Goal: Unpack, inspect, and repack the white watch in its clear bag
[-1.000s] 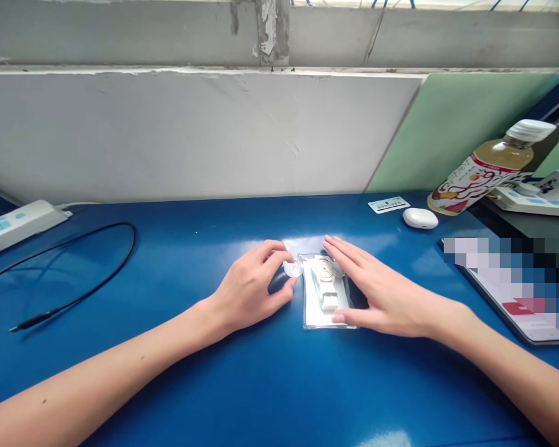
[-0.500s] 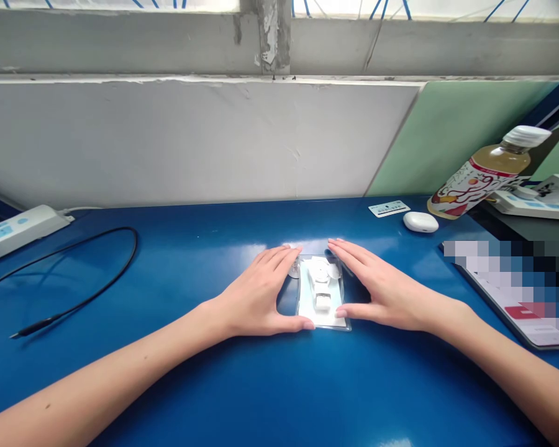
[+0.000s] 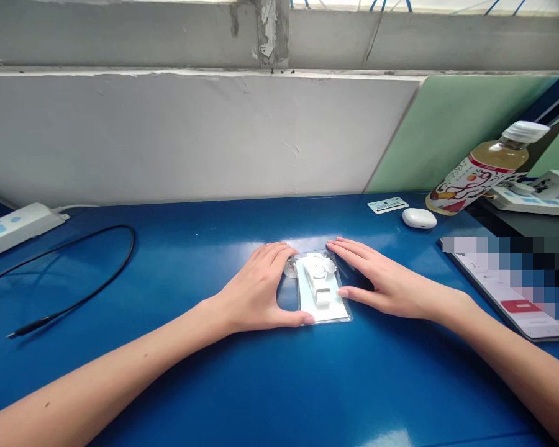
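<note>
A small clear plastic packet (image 3: pixel 323 308) with a white card and a small white part inside lies flat on the blue table (image 3: pixel 214 385). My left hand (image 3: pixel 256 288) rests on the table against the packet's left edge, fingers stretched forward and thumb at its near corner. My right hand (image 3: pixel 382 279) lies flat against the packet's right edge, fingers extended. A small round clear piece (image 3: pixel 289 268) sits at the packet's top left, by my left fingertips. Neither hand grips anything.
A black cable (image 3: pixel 93 273) loops at the left, near a white power strip (image 3: pixel 9 226). At the right are a white earbud case (image 3: pixel 419 218), a small card (image 3: pixel 389 205), a drink bottle (image 3: pixel 484 167) and a tablet-like screen (image 3: pixel 517 298). A white wall stands behind the table.
My left hand let go of the small round piece and flattened beside the packet. Both hands now bracket the packet, which shifted slightly and sits straighter.
</note>
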A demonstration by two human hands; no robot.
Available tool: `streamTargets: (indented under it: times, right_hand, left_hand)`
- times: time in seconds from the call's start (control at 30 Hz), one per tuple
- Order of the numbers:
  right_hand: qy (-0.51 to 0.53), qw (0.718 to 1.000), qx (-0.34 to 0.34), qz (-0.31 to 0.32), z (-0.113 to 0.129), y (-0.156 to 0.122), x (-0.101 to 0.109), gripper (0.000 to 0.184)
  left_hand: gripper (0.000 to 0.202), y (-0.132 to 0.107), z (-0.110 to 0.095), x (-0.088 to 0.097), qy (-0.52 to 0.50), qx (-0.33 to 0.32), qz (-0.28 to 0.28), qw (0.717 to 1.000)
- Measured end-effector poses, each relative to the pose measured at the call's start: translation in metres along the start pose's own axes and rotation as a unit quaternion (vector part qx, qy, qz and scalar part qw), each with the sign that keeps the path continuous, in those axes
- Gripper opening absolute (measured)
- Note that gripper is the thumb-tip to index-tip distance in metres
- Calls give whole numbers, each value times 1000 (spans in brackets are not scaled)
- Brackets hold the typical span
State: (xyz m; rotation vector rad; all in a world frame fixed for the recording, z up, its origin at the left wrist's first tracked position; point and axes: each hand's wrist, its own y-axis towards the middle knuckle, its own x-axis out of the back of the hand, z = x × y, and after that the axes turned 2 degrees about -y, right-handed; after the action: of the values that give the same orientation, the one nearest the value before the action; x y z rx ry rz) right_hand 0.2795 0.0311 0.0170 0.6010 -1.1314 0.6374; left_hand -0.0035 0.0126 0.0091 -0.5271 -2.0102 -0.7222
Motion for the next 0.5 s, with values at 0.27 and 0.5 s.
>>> streamTargets:
  times: [0.27,0.5]
  right_hand:
    - [8,1000,4,-7,2,0,1,72]
    - [6,1000,6,-4,2,3,2,66]
  left_hand:
    - [89,0,-1,0,-5,6,-9,1000]
    - [91,-1,0,-1,12,-1,-6,1000]
